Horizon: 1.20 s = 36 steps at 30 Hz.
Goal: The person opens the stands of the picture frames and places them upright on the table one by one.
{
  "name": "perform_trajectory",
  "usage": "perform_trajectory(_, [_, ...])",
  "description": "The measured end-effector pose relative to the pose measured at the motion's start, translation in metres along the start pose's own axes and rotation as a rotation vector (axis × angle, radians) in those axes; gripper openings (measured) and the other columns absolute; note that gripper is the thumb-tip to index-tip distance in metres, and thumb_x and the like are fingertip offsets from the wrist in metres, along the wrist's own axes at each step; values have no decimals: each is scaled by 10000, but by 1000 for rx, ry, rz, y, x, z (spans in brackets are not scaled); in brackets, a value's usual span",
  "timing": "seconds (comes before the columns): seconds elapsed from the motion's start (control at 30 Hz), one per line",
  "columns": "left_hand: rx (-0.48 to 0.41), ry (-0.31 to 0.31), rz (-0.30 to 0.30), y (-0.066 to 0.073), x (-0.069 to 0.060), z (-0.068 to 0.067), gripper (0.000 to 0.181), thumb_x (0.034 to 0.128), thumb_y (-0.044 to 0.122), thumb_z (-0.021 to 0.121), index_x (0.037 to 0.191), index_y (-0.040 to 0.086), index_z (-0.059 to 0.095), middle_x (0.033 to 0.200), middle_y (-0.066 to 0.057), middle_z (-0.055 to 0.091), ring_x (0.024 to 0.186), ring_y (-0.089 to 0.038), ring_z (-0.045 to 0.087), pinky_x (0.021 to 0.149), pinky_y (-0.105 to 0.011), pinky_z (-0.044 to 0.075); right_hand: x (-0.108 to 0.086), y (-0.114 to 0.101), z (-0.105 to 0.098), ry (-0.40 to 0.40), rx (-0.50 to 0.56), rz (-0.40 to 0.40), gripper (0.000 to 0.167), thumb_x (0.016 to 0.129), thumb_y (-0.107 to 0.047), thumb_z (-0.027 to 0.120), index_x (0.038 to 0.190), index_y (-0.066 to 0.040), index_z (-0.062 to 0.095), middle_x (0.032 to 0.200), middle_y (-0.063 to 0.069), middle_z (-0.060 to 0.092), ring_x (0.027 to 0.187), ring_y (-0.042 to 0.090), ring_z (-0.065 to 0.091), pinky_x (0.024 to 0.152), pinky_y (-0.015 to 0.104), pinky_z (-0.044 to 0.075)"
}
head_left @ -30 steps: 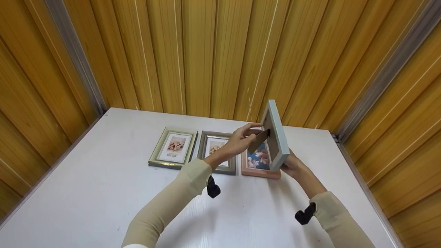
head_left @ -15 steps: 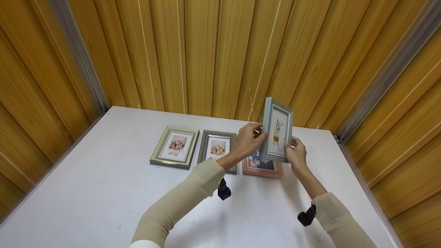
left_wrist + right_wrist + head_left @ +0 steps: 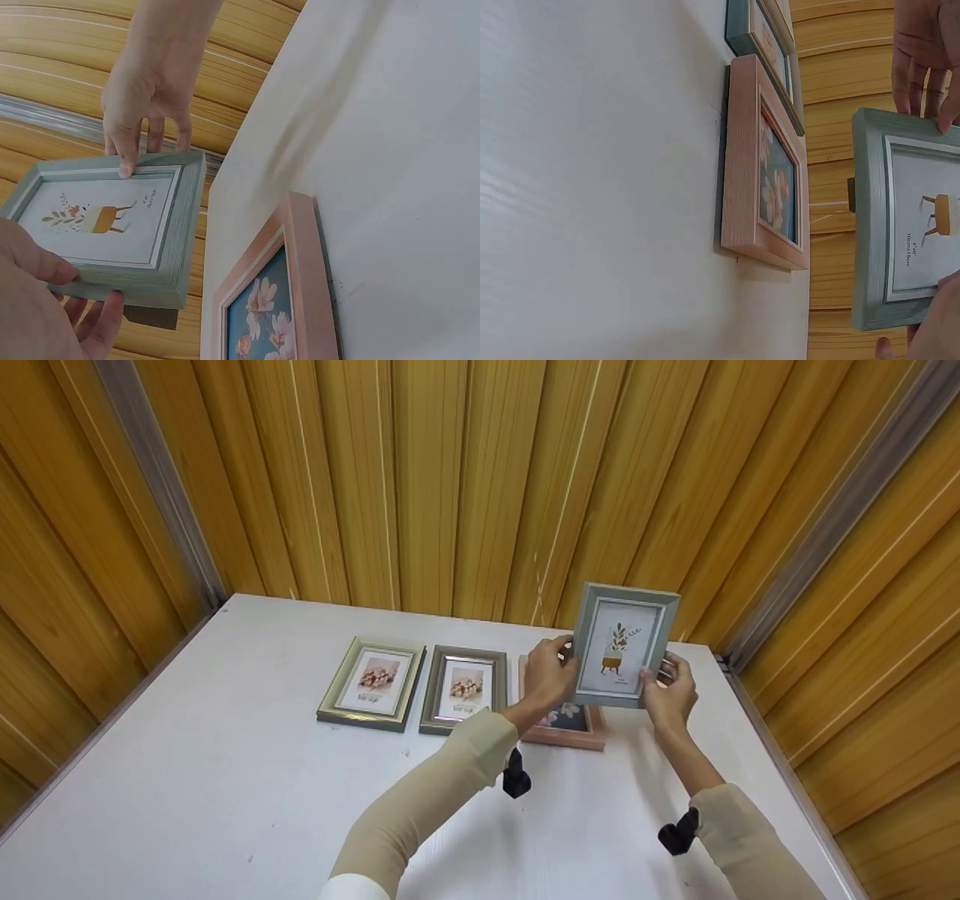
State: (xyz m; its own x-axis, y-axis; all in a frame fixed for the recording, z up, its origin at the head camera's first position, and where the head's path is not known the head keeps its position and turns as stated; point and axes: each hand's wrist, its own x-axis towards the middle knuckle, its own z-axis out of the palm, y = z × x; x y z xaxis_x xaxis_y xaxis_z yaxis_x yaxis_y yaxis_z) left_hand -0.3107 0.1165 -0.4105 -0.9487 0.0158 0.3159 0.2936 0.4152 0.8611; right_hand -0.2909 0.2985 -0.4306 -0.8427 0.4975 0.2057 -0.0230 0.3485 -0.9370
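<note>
A pale blue-green picture frame point(image 3: 628, 649) with a potted-plant print is held up above the table, its picture side toward the head camera. My left hand point(image 3: 549, 671) grips its left edge, thumb on the side. On the opposite edge my right hand point(image 3: 670, 694) holds it, thumb on the front and fingers behind. A brown stand flap point(image 3: 150, 317) juts out behind the frame in the left wrist view. Below lies a pink picture frame point(image 3: 562, 739) with a blossom picture, partly hidden by my left hand and the raised frame.
To the left, a gold-green picture frame point(image 3: 373, 684) and a grey-brown picture frame point(image 3: 465, 687) lie face up in a row on the white table point(image 3: 187, 765). Yellow wood-patterned panels point(image 3: 427, 487) rise behind the table and at both sides.
The blue-green frame has turned from showing its back and side to showing its picture to the head camera. My left hand has let go of the stand flap and gripped the frame's edge.
</note>
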Motion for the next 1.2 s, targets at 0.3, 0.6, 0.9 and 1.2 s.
perform_trajectory(0.3, [-19, -38, 2, 6, 0, 20, 413, 971, -13, 596, 1379, 44, 625, 1169, -132, 679, 1075, -236, 664, 917, -324, 568, 8, 7, -7, 88, 8, -76, 462, 1002, -13, 582, 1450, 19, 474, 1411, 248, 606, 1276, 396, 605, 1090, 472, 496])
perform_trajectory(0.6, [-103, -270, -2, 16, -11, 47, 638, 995, 77, 560, 1586, 41, 324, 1532, -149, 488, 1416, -273, 494, 1201, -407, 397, 23, 29, -21, 208, 20, -92, 431, 991, 34, 569, 1414, 51, 489, 1388, 247, 611, 1257, 357, 606, 1098, 473, 485])
perform_trajectory(0.9, [-106, -382, -79, 15, -10, 86, 772, 977, 151, 625, 1638, 143, 228, 1581, -91, 482, 1442, -227, 488, 1211, -348, 375, 38, 60, -40, 284, -1, -114, 450, 990, 36, 557, 1431, 58, 473, 1387, 260, 588, 1249, 357, 574, 1108, 493, 465])
perform_trajectory(1.2, [-159, -448, -132, 2, -15, 108, 806, 959, 159, 634, 1641, 209, 207, 1581, -48, 487, 1460, -210, 464, 1223, -369, 355, 44, 83, -47, 299, -58, -87, 451, 973, 30, 558, 1415, 79, 486, 1337, 276, 595, 1216, 371, 562, 1115, 484, 429])
